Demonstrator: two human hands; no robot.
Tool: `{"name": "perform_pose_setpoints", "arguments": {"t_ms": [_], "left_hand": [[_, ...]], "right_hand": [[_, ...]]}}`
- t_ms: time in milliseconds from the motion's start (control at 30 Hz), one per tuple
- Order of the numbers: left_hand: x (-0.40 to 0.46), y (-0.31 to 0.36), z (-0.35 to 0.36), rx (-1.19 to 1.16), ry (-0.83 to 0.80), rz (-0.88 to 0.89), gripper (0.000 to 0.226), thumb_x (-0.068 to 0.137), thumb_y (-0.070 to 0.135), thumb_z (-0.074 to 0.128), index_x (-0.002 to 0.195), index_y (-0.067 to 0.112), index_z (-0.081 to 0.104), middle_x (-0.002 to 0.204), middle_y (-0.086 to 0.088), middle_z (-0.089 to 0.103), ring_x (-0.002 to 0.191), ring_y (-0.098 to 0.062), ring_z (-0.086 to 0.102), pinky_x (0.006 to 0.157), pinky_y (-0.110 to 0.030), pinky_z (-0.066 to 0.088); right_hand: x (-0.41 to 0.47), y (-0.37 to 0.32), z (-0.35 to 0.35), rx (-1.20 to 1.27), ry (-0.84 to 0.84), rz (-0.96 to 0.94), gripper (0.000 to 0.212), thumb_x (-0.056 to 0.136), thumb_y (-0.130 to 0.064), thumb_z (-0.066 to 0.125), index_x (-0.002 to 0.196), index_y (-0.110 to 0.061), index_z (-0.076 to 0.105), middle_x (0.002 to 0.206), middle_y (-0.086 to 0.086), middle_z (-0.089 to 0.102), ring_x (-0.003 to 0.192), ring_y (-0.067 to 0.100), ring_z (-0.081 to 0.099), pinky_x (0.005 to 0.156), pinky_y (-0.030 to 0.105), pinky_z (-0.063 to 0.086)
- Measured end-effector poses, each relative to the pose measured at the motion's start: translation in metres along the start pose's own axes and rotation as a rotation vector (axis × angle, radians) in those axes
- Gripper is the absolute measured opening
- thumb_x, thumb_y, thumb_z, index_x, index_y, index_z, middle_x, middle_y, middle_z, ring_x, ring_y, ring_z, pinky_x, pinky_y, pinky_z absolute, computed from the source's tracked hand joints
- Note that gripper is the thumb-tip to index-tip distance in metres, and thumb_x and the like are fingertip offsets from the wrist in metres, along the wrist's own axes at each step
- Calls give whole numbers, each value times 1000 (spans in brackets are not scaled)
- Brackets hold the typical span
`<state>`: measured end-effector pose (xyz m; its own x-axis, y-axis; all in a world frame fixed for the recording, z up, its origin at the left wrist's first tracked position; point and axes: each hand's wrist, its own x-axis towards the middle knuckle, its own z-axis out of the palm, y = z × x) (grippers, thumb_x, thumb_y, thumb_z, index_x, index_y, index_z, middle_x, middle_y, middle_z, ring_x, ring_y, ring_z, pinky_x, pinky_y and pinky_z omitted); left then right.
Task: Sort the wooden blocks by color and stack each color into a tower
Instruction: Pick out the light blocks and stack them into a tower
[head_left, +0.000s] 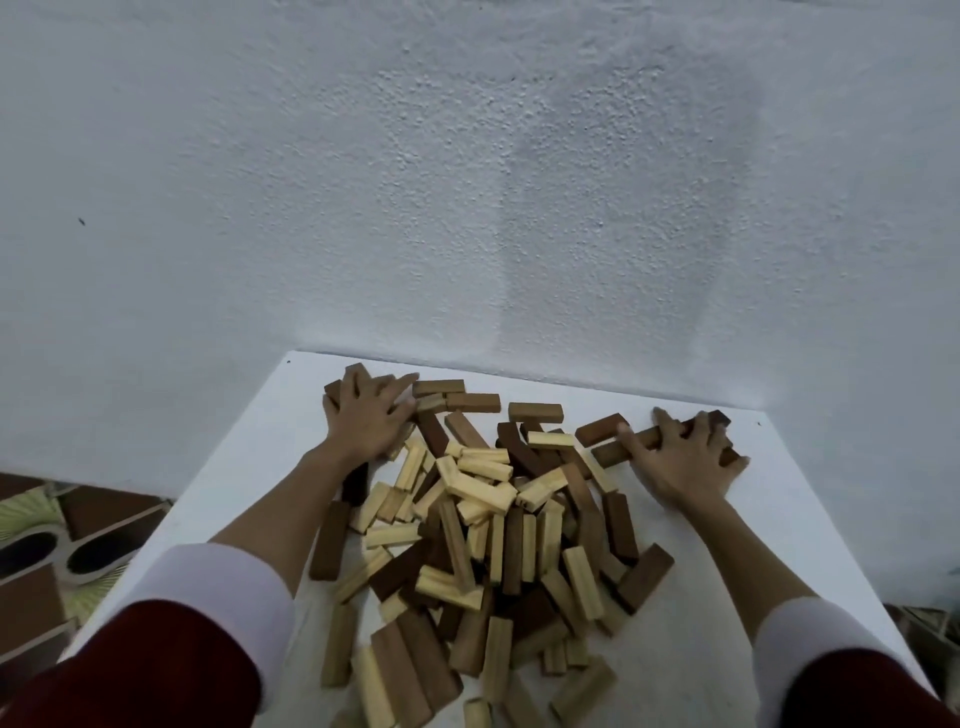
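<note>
White counter (727, 545) is carrying one mixed heap of wooden blocks (483, 530), pale, mid-brown and dark tangled together; no tower is standing yet, so sorting looks barely begun. The heap is lying between the two arms, running from the near edge toward the far wall.

Left hand (363, 421) is pressing flat, fingers spread, on dark blocks at the far-left corner of the heap; its grip is open, nothing enclosed.

Right hand (680, 457) is sitting at the far right, fingers splayed and bent over a dark brown block (610, 451) whose long axis is running left-right. Whether that grip is closing on it, cannot tell. This hand is the nearer one to the dark strays there.
</note>
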<state>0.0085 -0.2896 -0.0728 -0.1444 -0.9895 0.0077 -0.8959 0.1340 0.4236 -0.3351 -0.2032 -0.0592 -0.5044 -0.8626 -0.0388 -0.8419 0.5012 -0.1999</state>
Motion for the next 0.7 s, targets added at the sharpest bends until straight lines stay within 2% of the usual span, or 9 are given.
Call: {"name": "perform_pose_setpoints", "arguments": {"t_ms": [100,233,400,500,567,633,700], "left_hand": [[-13,7,2,63,-60,51,59,86,60,16,143,46,26,154,5,26,142,-31,1,112,-57,6],[-34,4,1,41,-32,116,88,67,69,3,144,38,30,152,5,29,143,-29,3,114,-52,9],[-50,5,-2,-36,-52,136,66,84,57,21,143,30,37,153,5,29,145,-23,3,114,-50,10],[-58,5,-10,-128,-6,146,50,96,47,36,138,22,46,153,1,27,144,-21,11,114,-52,12],[-66,-1,-15,-178,55,142,60,91,56,35,135,19,50,151,-1,31,142,-22,18,113,-52,18],[-69,-10,-16,-190,97,164,77,80,64,24,135,17,50,147,-1,37,137,-22,26,109,-53,25],[-70,-16,-14,-185,96,166,77,80,62,25,136,14,48,146,-1,38,136,-19,27,108,-53,27]], "right_hand": [[-16,-7,2,-25,-18,-35,69,82,-76,22,140,-39,30,155,17,3,143,33,-4,108,61,1],[-40,-7,4,-41,-21,-26,67,84,-74,20,140,-40,30,155,17,2,143,32,-5,108,61,1],[-64,-6,3,-41,-37,9,67,85,-73,18,141,-38,28,155,19,1,143,35,-5,108,62,2],[-69,-7,-1,-43,-52,24,67,88,-69,17,145,-33,21,156,18,0,142,38,-5,108,63,0],[-65,-13,-5,-26,-18,-35,63,93,-61,20,147,-28,20,156,15,1,143,37,-4,110,60,3],[-58,-24,-7,17,-11,-170,57,97,-50,25,148,-24,20,158,10,1,144,32,-2,112,57,6],[-50,-36,-7,78,-38,-300,51,99,-39,30,146,-20,23,158,6,4,145,26,2,113,53,8]]}}
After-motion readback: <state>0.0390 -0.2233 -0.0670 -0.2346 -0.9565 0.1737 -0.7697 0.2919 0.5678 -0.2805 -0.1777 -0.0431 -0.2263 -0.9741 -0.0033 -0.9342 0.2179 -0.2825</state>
